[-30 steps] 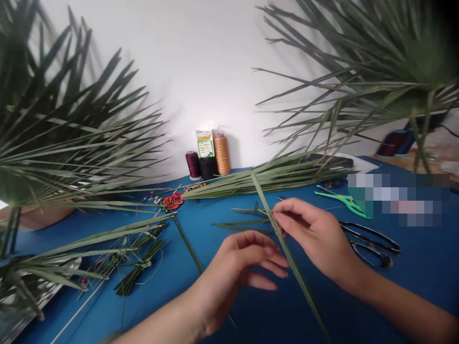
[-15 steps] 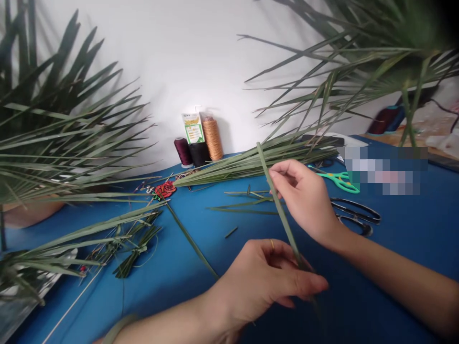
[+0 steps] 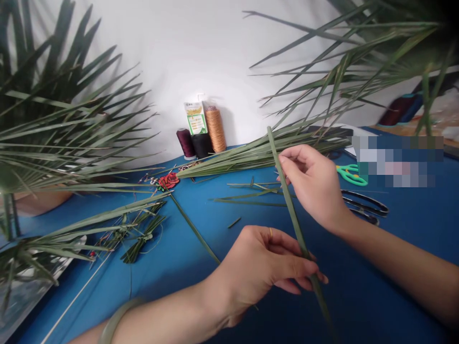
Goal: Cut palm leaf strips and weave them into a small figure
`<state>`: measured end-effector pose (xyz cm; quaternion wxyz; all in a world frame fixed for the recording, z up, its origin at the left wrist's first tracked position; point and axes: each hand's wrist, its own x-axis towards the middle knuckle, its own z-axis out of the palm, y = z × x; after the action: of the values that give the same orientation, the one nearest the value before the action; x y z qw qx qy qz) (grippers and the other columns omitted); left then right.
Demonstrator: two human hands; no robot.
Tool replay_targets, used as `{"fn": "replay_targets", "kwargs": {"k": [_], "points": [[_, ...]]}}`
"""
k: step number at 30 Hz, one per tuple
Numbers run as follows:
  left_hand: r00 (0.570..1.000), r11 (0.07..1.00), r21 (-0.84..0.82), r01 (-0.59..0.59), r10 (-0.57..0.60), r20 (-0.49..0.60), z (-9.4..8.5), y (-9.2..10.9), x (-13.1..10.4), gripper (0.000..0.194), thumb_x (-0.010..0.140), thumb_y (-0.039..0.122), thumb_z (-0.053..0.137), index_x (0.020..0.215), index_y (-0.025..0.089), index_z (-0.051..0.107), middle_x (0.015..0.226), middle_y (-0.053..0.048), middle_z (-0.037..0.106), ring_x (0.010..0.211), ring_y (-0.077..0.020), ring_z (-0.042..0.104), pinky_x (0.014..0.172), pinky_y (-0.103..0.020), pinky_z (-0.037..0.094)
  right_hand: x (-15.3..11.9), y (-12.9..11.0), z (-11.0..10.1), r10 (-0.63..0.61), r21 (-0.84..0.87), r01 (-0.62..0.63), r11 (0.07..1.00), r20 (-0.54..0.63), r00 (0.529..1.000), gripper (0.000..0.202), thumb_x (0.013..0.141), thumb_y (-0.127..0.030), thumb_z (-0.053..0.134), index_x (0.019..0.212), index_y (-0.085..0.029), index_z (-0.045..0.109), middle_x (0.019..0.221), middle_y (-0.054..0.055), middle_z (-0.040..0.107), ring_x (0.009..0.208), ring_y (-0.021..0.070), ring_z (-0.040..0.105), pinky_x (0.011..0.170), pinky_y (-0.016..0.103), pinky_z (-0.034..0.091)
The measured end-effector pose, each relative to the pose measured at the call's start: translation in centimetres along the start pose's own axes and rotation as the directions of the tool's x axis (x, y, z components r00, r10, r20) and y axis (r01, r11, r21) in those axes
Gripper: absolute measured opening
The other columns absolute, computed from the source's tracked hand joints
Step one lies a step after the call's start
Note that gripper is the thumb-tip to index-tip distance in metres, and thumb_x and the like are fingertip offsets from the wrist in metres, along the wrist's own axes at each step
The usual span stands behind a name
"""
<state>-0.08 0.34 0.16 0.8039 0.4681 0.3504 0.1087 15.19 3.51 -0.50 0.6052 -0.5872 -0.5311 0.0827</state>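
A long green palm leaf strip (image 3: 292, 210) slants across the middle, its upper end standing free and its lower end running down toward the bottom edge. My left hand (image 3: 274, 260), wearing a ring and with a bangle on the wrist, pinches the strip low down between thumb and fingers. Higher up, my right hand (image 3: 311, 184) pinches the same strip near its top, fingers curled. Behind the hands, several thin leaf scraps (image 3: 254, 191) lie on the blue table (image 3: 201, 296).
A bundle of palm leaves (image 3: 229, 160) lies along the back, below thread spools (image 3: 215, 129). Green-handled scissors (image 3: 353, 176) and black-handled scissors (image 3: 366, 203) lie at right. A red rose-shaped piece (image 3: 168, 181) and a tied leaf piece (image 3: 143, 239) lie left. Palm fronds (image 3: 71, 119) overhang both sides.
The view has shifted slightly. My left hand's thumb has drawn in against the strip, and more of the strip's lower length shows below it. My right hand keeps its pinch near the top.
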Motion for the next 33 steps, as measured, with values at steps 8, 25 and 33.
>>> {"fn": "replay_targets", "kwargs": {"k": [8,25,33], "points": [[0.988,0.984,0.088,-0.153,0.154,-0.002,-0.8,0.9,0.1,0.027,0.066,0.035,0.071,0.077,0.012,0.062,0.074,-0.005,0.066,0.067,-0.0111,0.057,0.06,-0.021,0.038,-0.4,-0.9,-0.6,-0.071,-0.082,0.073,0.994,0.034,0.997,0.009,0.085,-0.027,0.052,0.081,-0.021,0.057,0.062,-0.003,0.058,0.052,0.012,0.057,0.046,0.02,0.045],[0.853,0.83,-0.203,-0.52,0.516,-0.076,-3.6,4.3,-1.0,0.019,0.073,0.023,0.068,0.086,0.009,0.068,0.075,-0.005,0.062,0.065,-0.0089,0.058,0.058,-0.019,0.051,-3.2,-3.6,-0.7,-0.417,-0.044,0.455,0.89,0.328,0.848,0.012,0.088,-0.019,0.046,0.079,-0.025,0.051,0.06,-0.007,0.055,0.049,0.0089,0.054,0.047,0.018,0.043],[0.847,0.835,-0.142,-0.531,0.521,-0.103,-3.6,4.2,-1.2,0.014,0.071,0.021,0.069,0.068,0.011,0.06,0.062,0.0,0.059,0.058,-0.0067,0.055,0.053,-0.017,0.049,-3.5,-3.6,-0.7,-0.418,-0.072,0.457,0.887,0.297,0.859,0.01,0.088,-0.019,0.046,0.083,-0.026,0.05,0.063,-0.008,0.057,0.049,0.0075,0.056,0.045,0.015,0.043]]}}
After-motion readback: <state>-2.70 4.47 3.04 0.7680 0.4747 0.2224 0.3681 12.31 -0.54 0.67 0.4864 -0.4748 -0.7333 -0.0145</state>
